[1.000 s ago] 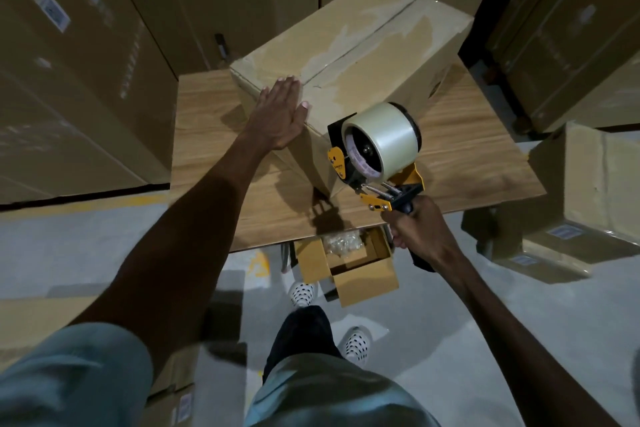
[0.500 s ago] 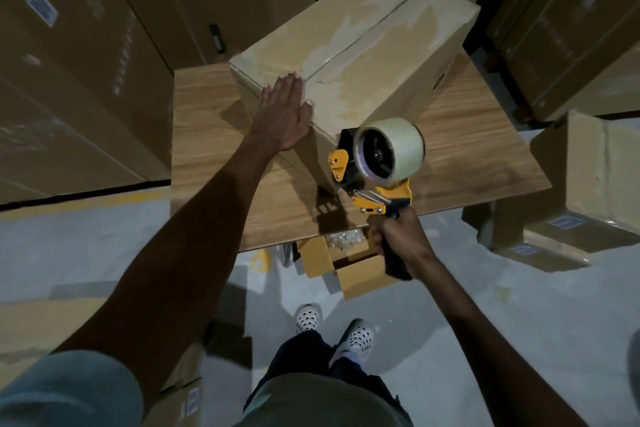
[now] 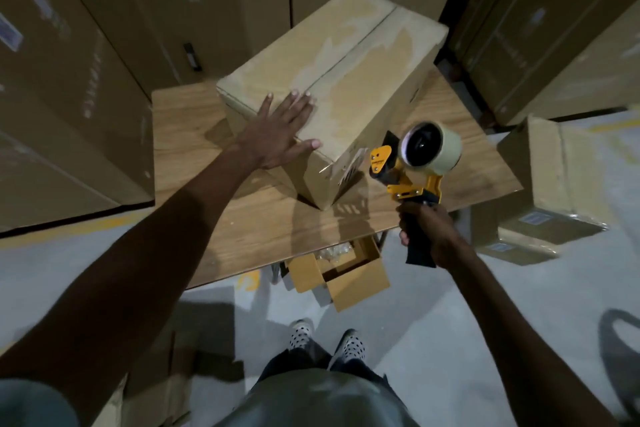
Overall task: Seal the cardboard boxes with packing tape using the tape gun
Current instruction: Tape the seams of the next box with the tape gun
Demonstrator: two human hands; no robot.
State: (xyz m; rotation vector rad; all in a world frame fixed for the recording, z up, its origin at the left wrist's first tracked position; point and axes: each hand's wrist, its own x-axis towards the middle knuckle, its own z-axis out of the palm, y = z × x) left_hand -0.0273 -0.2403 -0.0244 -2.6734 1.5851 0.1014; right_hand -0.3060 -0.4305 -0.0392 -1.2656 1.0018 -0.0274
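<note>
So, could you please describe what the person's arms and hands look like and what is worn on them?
Both forearms are bare, and the left hand and right hand wear no gloves; no rings, watch or bracelets are visible. A short sleeve of light grey-blue cloth shows at the left shoulder. The right sleeve is out of view.

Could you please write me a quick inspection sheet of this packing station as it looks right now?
Surface: wooden table, grain visible.
Job's things: cardboard box lies on the table, top seam shows; tape gun held off the box's near end.
Clutter: small open carton under the table edge.
Grips: left hand flat on the box; right hand grips the gun's handle.
Cables: nothing seen.
Surroundings: stacked cartons behind and beside; grey floor.
</note>
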